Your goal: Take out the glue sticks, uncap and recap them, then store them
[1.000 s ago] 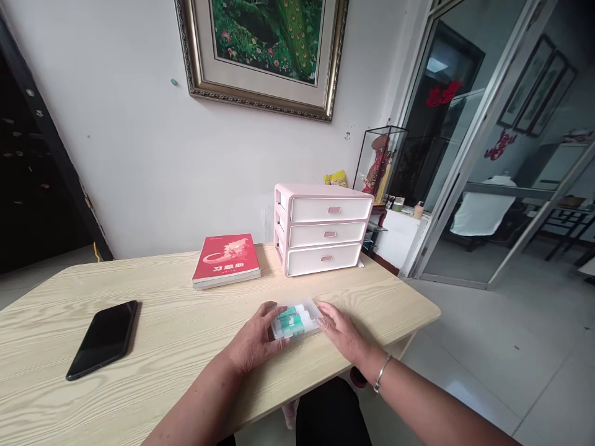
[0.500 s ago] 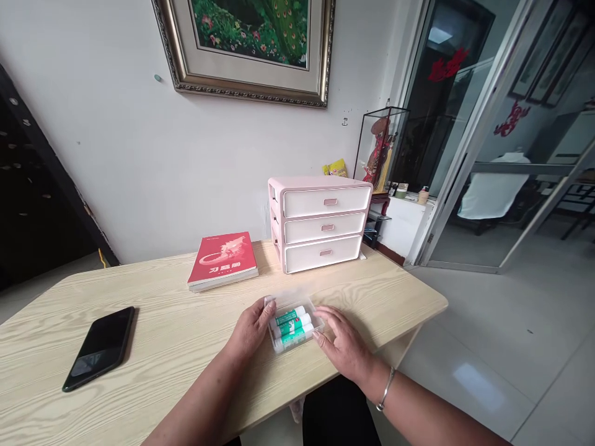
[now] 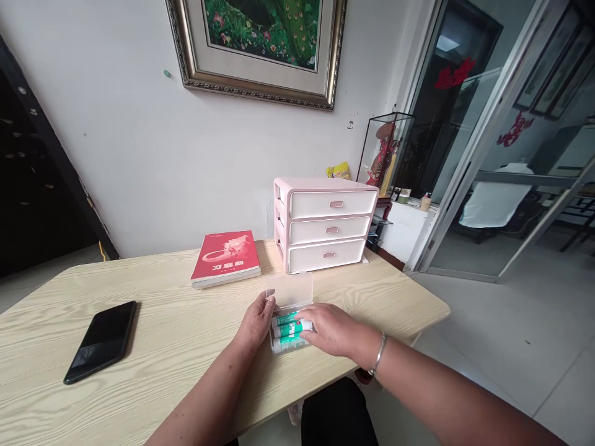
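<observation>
A clear plastic box (image 3: 279,352) lies on the table near its front edge, its see-through lid (image 3: 290,290) swung back toward the drawers. Inside, three green-and-white glue sticks (image 3: 289,329) lie side by side. My left hand (image 3: 255,322) grips the box's left side, the thumb at the lid hinge corner. Over the right end of the box reaches my right hand (image 3: 331,329), with fingers and thumb closed around the white end of the middle glue stick. That hand hides the box's right wall.
A pink-and-white three-drawer organizer (image 3: 331,230) stands behind the box. Left of it lies a red book (image 3: 227,257), and a black phone (image 3: 101,341) rests at the far left. The table's right edge (image 3: 432,316) drops to the floor.
The lid, blurred before, now shows open and tilted back. My right hand has moved left from the box's right edge onto the glue sticks. My left hand stays on the box.
</observation>
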`<state>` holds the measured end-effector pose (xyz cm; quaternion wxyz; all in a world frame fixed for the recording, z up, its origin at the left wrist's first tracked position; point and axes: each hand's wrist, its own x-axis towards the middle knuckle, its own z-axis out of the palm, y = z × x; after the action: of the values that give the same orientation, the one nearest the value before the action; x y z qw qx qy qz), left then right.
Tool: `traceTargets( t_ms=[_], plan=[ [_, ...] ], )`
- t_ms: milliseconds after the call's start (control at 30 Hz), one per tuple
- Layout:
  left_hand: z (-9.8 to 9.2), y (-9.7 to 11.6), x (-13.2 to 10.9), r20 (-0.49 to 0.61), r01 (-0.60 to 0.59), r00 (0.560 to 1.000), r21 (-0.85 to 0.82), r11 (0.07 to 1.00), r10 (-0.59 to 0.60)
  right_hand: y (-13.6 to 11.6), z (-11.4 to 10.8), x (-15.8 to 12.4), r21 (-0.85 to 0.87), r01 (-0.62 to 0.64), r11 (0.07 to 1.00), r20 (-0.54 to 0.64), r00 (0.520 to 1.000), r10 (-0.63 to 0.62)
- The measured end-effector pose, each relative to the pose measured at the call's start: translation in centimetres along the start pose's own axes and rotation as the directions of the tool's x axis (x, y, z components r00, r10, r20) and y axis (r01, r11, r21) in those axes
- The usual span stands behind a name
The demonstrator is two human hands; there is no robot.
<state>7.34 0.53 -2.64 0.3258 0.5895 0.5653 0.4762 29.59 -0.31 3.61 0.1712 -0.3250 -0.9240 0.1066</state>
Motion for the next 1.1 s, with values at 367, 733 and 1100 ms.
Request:
traceTargets(
  t_ms=[367,733,1100],
  plan=[
    [-0.7,-0.3,-0.1,0.054,-0.049,0.997,0.047,0.998,0.046,-3.2,-1.8,6.4,-0.429,0.021,0.903,0.429,0.884,0.183],
    [-0.6,1.1,-1.1,0.02,-0.042,0.999,0.298,0.954,0.038,-2.9,-1.2,5.5,-0.318,-0.416,0.852,0.385,0.765,0.517],
    [-0.4,1.1,-1.2,-0.042,-0.006,0.999,0.357,0.934,0.023,-2.2,1.6,5.1,-0.029,-0.69,0.724,0.235,0.699,0.675]
  ],
)
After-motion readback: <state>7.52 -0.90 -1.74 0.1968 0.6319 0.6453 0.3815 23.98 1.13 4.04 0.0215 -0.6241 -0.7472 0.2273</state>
